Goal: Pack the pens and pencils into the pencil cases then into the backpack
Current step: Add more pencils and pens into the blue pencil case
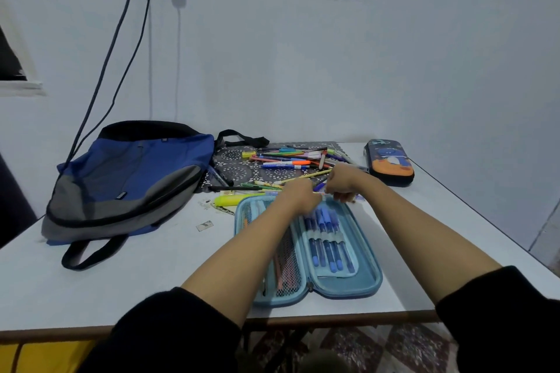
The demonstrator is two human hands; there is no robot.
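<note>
A light blue pencil case [368,277] lies open flat at the table's front. Several blue pens [325,239] sit in the elastic loops of its right half, and a few pencils lie behind the mesh [286,269] of its left half. My left hand [298,195] and my right hand [344,182] meet at the case's far edge, fingers curled down. A blue pen end shows between them; what each hand holds is hidden. A pile of loose pens and pencils [288,162] lies just beyond. A blue and grey backpack [127,179] lies flat at the left.
A second, dark pencil case [389,160] with an orange and blue print lies shut at the back right. A yellow highlighter [230,200] lies left of the open case. The pile rests on a patterned dark mat [236,168]. Two cables hang down the wall behind the backpack.
</note>
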